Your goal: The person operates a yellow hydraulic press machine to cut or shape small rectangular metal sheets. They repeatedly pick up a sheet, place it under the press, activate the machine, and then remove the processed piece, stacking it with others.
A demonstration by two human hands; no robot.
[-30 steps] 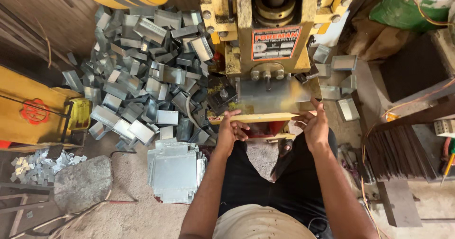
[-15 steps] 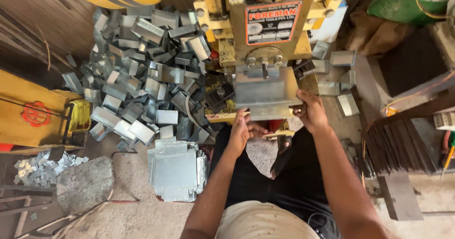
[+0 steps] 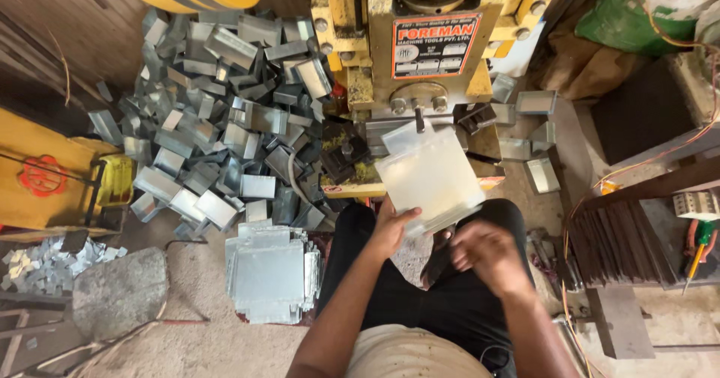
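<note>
Left hand [image 3: 391,232] holding metal sheet [image 3: 430,175], right hand [image 3: 486,254] blurred (grip unclear), yellow press [image 3: 420,40], dusty workshop floor [image 3: 195,340]

You wear black trousers [image 3: 420,303] and a pale beige shirt [image 3: 412,355]; both forearms above your hands are bare, sleeveless.

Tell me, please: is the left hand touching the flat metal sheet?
Touching. The head view shows the left hand gripping the lower left edge of the metal sheet, its fingers curled against it.
</note>
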